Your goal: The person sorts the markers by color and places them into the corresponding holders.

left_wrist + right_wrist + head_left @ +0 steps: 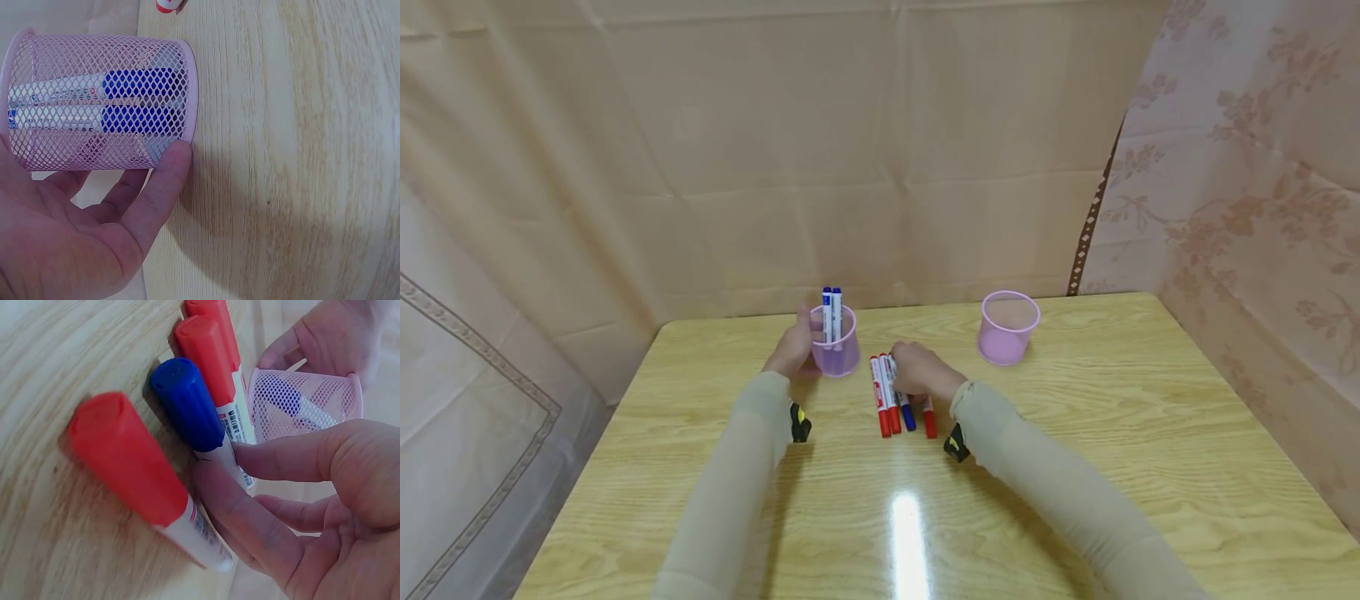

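On the table (617, 483), the pink mesh cup (842, 360) holding two blue-and-white markers (827, 317) stands left of and slightly beyond the right fingers, the left hand (792, 346) curled against its side. The right hand (921, 369), nearer the loose markers, pinches the blue-capped marker (192, 415) between thumb and finger, its long axis pointing away from the person, cap nearest, red-capped markers (879, 396) flanking the fingertips.

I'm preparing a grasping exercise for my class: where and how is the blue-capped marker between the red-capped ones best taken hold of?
Probably pinch the blue-capped marker across its white barrel, just beyond the cap, coming from above: it is slim and straight, and red-capped markers flank it, leaving little room for a sideways approach.
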Demonstrator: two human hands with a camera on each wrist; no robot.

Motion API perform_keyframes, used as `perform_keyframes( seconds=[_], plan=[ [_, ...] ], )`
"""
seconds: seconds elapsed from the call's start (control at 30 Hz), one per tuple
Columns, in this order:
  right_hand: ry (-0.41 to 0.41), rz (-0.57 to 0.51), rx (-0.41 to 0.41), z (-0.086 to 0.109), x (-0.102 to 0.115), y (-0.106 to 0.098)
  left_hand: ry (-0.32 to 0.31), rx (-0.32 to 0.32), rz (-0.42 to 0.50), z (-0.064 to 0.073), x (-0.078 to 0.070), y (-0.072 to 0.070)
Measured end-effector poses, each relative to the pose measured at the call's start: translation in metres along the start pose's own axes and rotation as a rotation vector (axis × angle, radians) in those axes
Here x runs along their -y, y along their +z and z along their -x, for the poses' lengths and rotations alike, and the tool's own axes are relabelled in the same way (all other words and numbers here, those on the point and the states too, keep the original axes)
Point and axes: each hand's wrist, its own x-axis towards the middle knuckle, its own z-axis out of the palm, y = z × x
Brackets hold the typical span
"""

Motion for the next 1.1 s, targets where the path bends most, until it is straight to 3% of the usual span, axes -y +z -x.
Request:
perform_keyframes(
  seconds=[0.43, 0.7, 1.1],
  plan=[
    [0.059, -0.100, 0.059, -0.007, 0.003, 0.004, 0.014, -0.001, 0.005, 0.015, -0.001, -0.005],
    [0.066, -0.052, 0.023, -0.008, -0.001, 0.000, 0.025, 0.015, -0.002, 0.009, 0.001, -0.002],
    [0.133, -0.069, 0.060, -0.016, -0.002, -0.003, 0.024, 0.010, 0.013, 0.005, -0.001, 0.001]
  ],
)
